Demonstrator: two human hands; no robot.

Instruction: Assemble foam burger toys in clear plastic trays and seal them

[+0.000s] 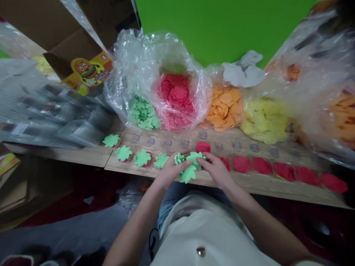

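My left hand [171, 170] and my right hand [216, 170] meet over a wooden board [257, 183], pinching several scalloped green foam pieces [190, 166] between them. To the left of my hands, green foam pieces [142, 158] rest on red foam rounds in a row along the board. A bare red foam round [203, 147] lies just beyond my right fingers. More red rounds [260, 166] run along the board to the right. Small grey dimples [168, 143] line the board's far side.
Clear plastic bags behind the board hold loose green [142, 112], red [176, 94], orange [223, 109] and yellow [264, 120] foam pieces. A crumpled white cloth [244, 69] lies on the bags. A printed cardboard box [83, 66] stands at the back left, before a green wall [210, 26].
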